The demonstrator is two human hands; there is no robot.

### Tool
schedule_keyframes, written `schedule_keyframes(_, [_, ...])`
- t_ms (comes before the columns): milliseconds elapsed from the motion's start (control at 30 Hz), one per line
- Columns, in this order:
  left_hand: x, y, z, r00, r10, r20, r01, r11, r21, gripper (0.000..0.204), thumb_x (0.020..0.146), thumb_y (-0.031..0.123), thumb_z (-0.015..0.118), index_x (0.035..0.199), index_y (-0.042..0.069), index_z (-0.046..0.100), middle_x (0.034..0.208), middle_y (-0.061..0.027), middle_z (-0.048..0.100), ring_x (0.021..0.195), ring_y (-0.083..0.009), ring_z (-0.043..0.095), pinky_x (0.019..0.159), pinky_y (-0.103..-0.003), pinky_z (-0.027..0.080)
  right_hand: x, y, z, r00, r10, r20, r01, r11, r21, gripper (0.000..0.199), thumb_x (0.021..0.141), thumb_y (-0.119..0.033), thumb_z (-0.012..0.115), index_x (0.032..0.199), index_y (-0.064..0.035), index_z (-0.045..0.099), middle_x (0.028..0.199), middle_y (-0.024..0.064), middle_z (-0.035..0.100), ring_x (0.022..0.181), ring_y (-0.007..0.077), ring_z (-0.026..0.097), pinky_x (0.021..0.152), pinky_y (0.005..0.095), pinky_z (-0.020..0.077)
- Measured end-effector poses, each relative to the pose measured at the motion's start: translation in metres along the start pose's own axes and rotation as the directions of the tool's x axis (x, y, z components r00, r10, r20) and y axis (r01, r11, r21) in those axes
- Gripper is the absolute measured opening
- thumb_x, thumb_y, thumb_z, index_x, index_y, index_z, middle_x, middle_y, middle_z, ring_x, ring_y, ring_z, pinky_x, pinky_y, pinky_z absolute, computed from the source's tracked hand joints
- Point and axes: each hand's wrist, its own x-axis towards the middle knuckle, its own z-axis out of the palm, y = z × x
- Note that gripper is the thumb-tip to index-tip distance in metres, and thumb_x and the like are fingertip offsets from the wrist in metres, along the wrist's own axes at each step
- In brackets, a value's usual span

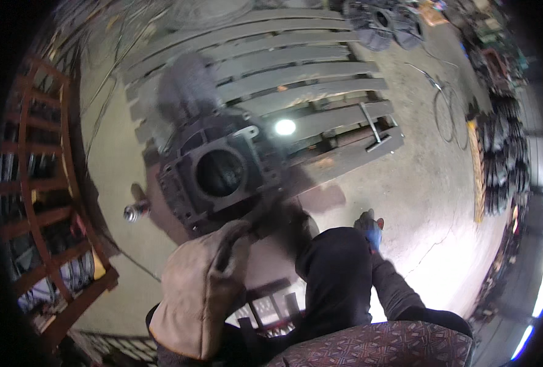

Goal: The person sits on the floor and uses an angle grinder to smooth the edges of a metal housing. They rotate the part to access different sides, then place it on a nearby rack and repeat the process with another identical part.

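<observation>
A large dark metal housing with a round bore faces up in front of me, at the near left edge of a slatted pallet. My left hand, in a tan leather gauntlet, is at the near side of the housing. Its fingers run into a dark blur, so their grip cannot be made out. Out to the right of my knee is my right hand, in a dark and blue glove. Its fingertips point forward and apart, with nothing visible in them. A metal T-handled tool lies on the pallet's right end.
A small metallic can is on the floor left of the housing. A red-brown metal rack stands at the left. On the right are a looped cable and stacked dark parts. More castings sit beyond the pallet.
</observation>
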Motion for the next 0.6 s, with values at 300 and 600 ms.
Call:
schedule_keyframes(300, [-0.069,0.034,0.043,0.972,0.180,-0.150,-0.161,0.979,0.129,0.023,0.096,0.020,0.074,0.118,0.014,0.080,0.100,-0.0119,0.080,0.091,-0.0291,0.078,0.082,-0.037,0.061,-0.132,0.109,0.083,0.761,0.645,0.074,-0.638,0.764,-0.095,0.058,0.099,-0.057,0.058,0.128,-0.0074,0.064,0.122,0.0230,0.073,0.116,0.0453,0.071,0.093,0.0583,0.0568])
schedule_keyframes(600, [-0.141,0.049,0.069,0.988,0.157,0.000,-0.157,0.986,0.053,0.027,0.102,0.018,0.063,0.124,0.009,0.075,0.119,-0.0109,0.076,0.101,-0.0205,0.074,0.087,-0.036,0.058,-0.110,0.130,0.064,0.969,0.205,0.141,-0.236,0.935,0.266,0.031,0.092,-0.032,0.080,0.107,-0.0052,0.074,0.085,0.0152,0.076,0.080,0.0377,0.076,0.071,0.0488,0.0587])
